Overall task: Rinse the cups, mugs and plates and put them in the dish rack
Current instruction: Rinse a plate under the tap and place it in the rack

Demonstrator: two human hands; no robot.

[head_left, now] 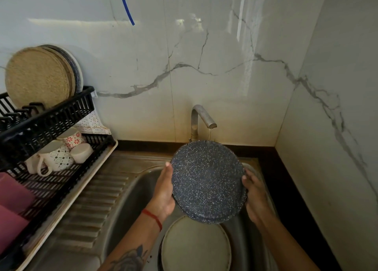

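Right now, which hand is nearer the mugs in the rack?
Left. The left hand grips the speckled plate's edge on the side toward the mugs; the right hand holds the far edge.

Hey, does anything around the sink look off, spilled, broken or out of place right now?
Nothing broken or spilled. Both hands, left and right, hold the speckled plate under the tap. The only oddity is brownish staining on the wall behind the sink.

Round dark-blue speckled plate (207,181) held tilted over the sink, top edge under a thin water stream. Pale cream round plate (196,245) lies flat in the basin just below. Black slatted plastic dish rack (51,115) at left w/ patterned white mugs (59,158) on lower tier, woven round mats (38,76) upright on top.
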